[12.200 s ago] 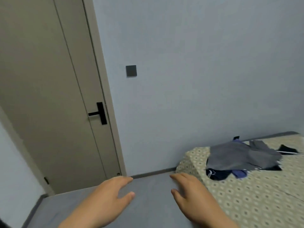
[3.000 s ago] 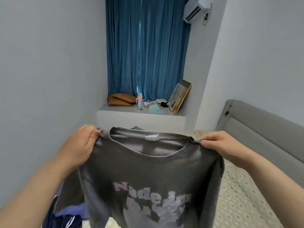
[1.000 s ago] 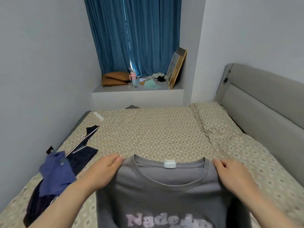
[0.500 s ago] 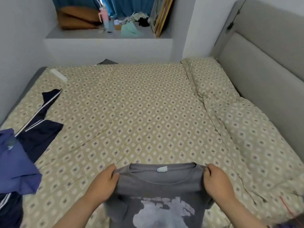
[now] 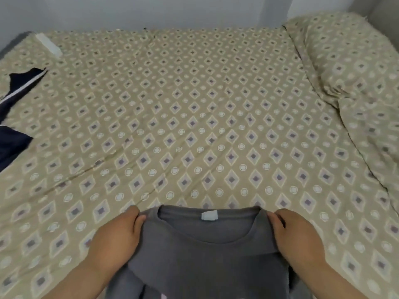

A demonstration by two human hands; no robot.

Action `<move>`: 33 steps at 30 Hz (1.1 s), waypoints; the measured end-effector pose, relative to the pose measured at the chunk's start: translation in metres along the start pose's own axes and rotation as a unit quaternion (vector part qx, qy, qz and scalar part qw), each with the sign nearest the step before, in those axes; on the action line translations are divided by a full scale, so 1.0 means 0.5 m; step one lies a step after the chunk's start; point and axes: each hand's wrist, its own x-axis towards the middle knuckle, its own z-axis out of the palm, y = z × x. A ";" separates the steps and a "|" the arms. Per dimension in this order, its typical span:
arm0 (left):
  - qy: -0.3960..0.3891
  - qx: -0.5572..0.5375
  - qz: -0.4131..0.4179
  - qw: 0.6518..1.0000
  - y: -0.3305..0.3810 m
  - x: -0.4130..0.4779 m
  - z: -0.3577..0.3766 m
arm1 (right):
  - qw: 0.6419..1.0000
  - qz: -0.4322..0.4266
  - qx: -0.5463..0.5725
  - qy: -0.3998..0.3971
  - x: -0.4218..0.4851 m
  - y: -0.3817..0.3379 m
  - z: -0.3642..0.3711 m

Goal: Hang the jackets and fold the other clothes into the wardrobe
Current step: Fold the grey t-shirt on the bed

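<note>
1. The bed (image 5: pixel 194 104) fills almost the whole view. Its beige cover carries a pattern of diamonds and circles, with a few shallow creases near the middle.
2. A pillow (image 5: pixel 345 57) in the same pattern lies at the far right corner of the bed.
3. The grey T-shirt (image 5: pixel 205 260) lies at the near edge of the bed, front side up, collar pointing away from the person. Its lower part runs out of view.
4. A navy garment (image 5: pixel 13 143) with white stripes lies at the left edge of the bed, well apart from the T-shirt.
5. The left hand (image 5: pixel 116 238) grips the T-shirt's left shoulder beside the collar, fingers (image 5: pixel 138 219) curled into the cloth.
6. The right hand (image 5: pixel 298 236) grips the other shoulder the same way, fingers (image 5: pixel 275 219) bunching the fabric.
7. A white strip (image 5: pixel 48 45) lies at the bed's far left corner.
8. A small white label (image 5: pixel 209 215) sits inside the back of the collar, midway between the two hands.
</note>
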 end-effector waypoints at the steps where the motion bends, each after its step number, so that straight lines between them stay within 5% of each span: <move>1: 0.012 0.010 -0.001 1.000 0.004 0.033 0.028 | 1.000 0.000 -0.006 0.007 0.031 0.010 0.024; 8: 0.128 0.121 0.141 0.974 0.043 0.312 0.109 | 0.985 -0.098 -0.090 0.109 0.286 0.019 0.098; 13: 0.144 0.123 0.126 0.974 0.021 0.451 0.143 | 0.974 -0.146 -0.120 0.123 0.426 -0.027 0.132; 25: 0.149 0.102 0.113 0.977 0.009 0.470 0.155 | 0.977 -0.111 -0.134 0.120 0.435 -0.031 0.149; 30: 0.036 0.014 0.103 0.994 0.033 0.422 0.114 | 0.967 -0.110 -0.158 0.166 0.369 -0.094 0.137; 33: 0.097 0.000 0.061 0.993 -0.024 0.304 0.101 | 0.966 -0.161 -0.135 0.153 0.248 -0.174 0.169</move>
